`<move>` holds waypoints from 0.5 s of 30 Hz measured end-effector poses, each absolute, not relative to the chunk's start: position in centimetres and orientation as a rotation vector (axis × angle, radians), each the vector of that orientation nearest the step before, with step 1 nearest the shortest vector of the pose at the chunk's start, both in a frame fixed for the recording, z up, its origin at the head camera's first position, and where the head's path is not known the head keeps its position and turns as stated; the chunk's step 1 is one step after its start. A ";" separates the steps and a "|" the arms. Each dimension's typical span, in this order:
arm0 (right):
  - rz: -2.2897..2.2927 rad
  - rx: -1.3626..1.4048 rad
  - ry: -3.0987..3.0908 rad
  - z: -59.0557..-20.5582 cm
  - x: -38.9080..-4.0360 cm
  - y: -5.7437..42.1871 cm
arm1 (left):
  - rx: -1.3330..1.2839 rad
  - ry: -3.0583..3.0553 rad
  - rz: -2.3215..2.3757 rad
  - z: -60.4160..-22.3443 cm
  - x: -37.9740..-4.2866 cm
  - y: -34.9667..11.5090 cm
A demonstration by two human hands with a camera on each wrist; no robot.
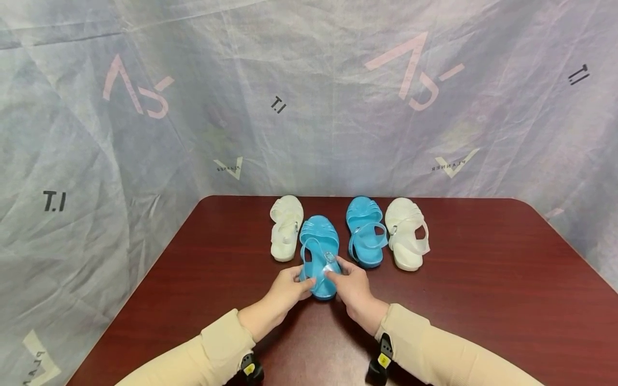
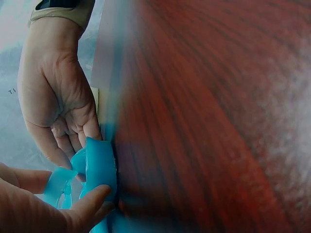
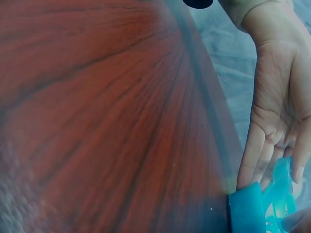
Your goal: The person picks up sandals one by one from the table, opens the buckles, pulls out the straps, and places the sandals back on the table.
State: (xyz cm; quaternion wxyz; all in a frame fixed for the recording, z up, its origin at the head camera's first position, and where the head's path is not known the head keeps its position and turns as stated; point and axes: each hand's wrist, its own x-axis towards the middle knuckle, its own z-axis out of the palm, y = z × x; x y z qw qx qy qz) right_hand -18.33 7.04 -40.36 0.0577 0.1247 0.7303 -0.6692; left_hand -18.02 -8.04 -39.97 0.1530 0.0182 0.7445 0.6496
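Note:
A blue jelly sandal [image 1: 319, 236] lies on the table with its toe pointing away from me, nearer than the other shoes. My left hand [image 1: 285, 292] grips the left side of its heel, thumb over the edge. At the right side of the heel, my right hand [image 1: 354, 289] pinches the ankle strap close to the buckle [image 1: 329, 257]. Both wrist views show fingers around the blue heel, the sandal [image 2: 102, 167] in the left one and the sandal [image 3: 246, 206] in the right one. Some fingertips are hidden behind it.
A white sandal [image 1: 285, 249] lies just left of the held one. To the right are a second blue sandal [image 1: 364, 212] and another white sandal [image 1: 404, 212], side by side. The dark red table [image 1: 483, 284] ends at a printed grey cloth backdrop [image 1: 309, 134].

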 end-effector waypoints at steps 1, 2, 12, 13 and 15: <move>-2.030 0.381 2.209 -40.3 -18.3 7.0 | 0.053 2.136 1.862 -39.9 -18.0 -8.0; -2.033 0.382 2.205 -40.3 -18.3 7.1 | 0.055 2.136 1.861 -39.8 -18.0 -8.0; -2.047 0.376 2.182 -40.3 -18.0 7.1 | 0.069 2.144 1.852 -39.6 -17.5 -8.0; -2.048 0.375 2.180 -40.3 -17.9 7.0 | 0.071 2.143 1.853 -39.5 -17.5 -8.0; -2.044 0.373 2.183 -40.3 -17.8 7.1 | 0.069 2.143 1.851 -39.4 -17.4 -8.0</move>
